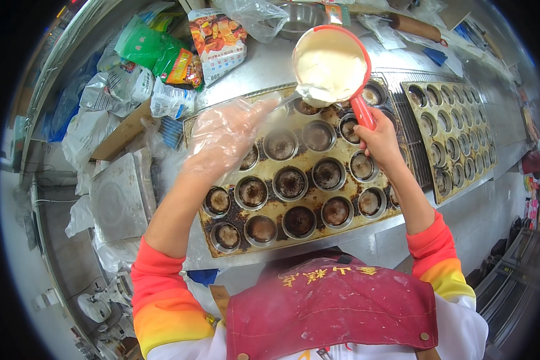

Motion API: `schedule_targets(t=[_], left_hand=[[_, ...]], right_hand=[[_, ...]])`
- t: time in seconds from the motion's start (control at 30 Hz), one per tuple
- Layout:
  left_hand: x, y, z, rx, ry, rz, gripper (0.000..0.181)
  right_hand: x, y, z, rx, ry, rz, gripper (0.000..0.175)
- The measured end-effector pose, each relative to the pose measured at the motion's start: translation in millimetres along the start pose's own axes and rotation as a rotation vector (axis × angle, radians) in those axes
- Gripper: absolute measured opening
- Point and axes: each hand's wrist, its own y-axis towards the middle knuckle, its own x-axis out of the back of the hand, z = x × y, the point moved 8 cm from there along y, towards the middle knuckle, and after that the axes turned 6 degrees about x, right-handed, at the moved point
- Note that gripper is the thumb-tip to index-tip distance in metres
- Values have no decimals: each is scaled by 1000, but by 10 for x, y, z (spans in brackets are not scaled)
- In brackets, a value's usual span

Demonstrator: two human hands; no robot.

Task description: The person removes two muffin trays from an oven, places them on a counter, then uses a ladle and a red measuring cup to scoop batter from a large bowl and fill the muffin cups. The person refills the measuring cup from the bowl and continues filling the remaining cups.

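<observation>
My right hand grips the red handle of a round measuring cup that holds pale cream-coloured batter. In a clear plastic glove, my left hand holds a metal spoon. The spoon's batter-coated bowl is at the cup's near-left edge. Both hands are above a worn muffin pan with rows of round wells. The wells I can see toward the front hold no batter; their bottoms are browned. The cup and my left hand hide some of the far wells.
A second muffin pan lies to the right, beside a wire rack. Plastic packages and a printed bag crowd the back left. A metal bowl and a wooden rolling pin lie at the back of the steel table.
</observation>
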Motion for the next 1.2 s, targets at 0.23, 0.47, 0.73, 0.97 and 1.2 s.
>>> schedule_targets(t=[0.23,0.47,0.73,0.97,1.2], left_hand=[[-183,-205,120,120,129,48,40],[-704,-211,135,269,-197,41,36],[-676,-394,63,828,-1881,401,43],[-714,368,-71,517,-936,208,42],[-729,590,-398,269,-384,173,38]], right_hand=[[115,35,-65,-5,38,-39,48],[290,36,-87,31,112,-37,44],[535,13,-237,-8,156,-58,42],[687,17,-338,-8,55,-14,44],[746,46,-356,13,98,-37,42]])
